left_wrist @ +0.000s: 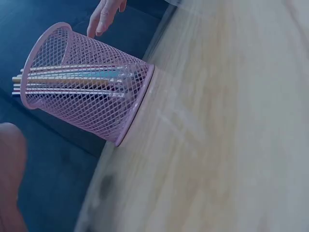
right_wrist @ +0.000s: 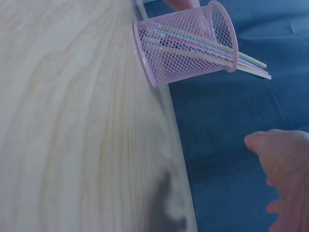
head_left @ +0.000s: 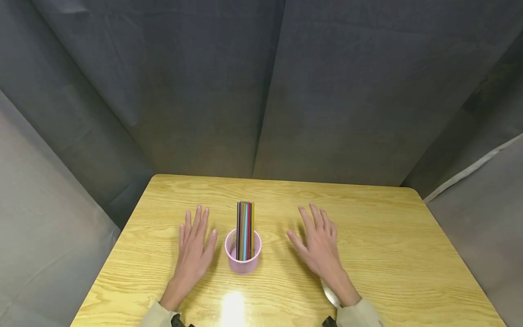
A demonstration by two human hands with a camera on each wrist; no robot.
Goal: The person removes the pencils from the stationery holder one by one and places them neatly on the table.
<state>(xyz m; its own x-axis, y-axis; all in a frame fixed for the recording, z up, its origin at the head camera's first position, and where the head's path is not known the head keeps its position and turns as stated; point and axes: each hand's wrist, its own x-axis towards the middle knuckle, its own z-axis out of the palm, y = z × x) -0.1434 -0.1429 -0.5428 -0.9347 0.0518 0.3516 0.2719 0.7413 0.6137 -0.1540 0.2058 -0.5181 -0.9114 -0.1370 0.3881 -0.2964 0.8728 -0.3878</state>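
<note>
A pink mesh pencil cup [head_left: 243, 268] stands upright on the table, between my two hands. Several coloured pencils [head_left: 245, 222] lean inside it, their upper ends above the rim; the mesh [left_wrist: 91, 104] shows their lower parts in the left wrist view. To the left of the cup is my left hand [head_left: 194, 250], fingers extended and thumb toward the cup, apart from it. On the other side my right hand [head_left: 322, 247] hovers with its fingers spread, farther from the cup and holding nothing. In the right wrist view, its thumb [right_wrist: 263, 142] points toward the cup's side.
A shiny, pale, rounded object [head_left: 330, 295] lies under my right wrist, which hides part of it; its kind is unclear. The wood-grain table [head_left: 388, 245] ends at a dark grey curtain [head_left: 196, 91] behind, with lighter cloth at both sides.
</note>
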